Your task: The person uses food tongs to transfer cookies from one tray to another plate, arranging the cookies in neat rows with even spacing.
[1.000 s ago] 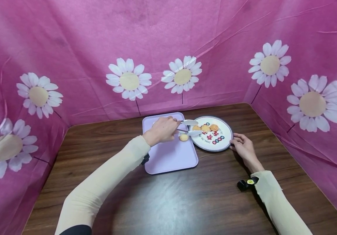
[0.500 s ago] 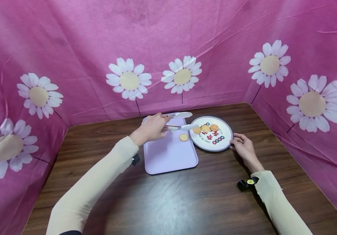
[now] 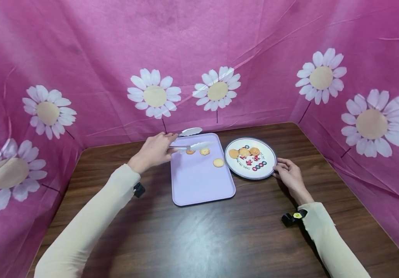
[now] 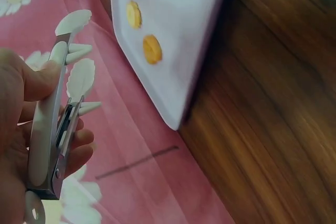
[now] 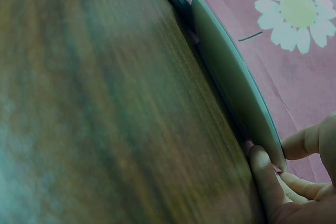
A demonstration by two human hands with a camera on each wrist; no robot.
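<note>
My left hand [image 3: 154,150] grips a pair of food tongs [image 4: 50,114] with white scalloped tips, held above the far left of a lilac tray [image 3: 202,189]. The tips are spread apart with nothing between them. On the tray lie a ring-shaped cookie [image 4: 152,49], a flower-shaped cookie [image 3: 204,151] and a plain round cookie [image 3: 218,162]. To the tray's right is a round white plate [image 3: 234,168] with a dark rim, bearing three cookies [image 3: 244,153] near its far side. My right hand [image 3: 291,177] pinches the plate's right rim between thumb and fingers.
The tray and plate sit close together on a brown wooden table [image 3: 199,239]. Pink cloth [image 3: 185,46] printed with white daisies hangs behind the table and along both sides.
My left hand and the tongs have moved left, from the plate's edge to over the tray's far left corner. Two cookies on the tray have come into view. My right hand stays on the plate.
</note>
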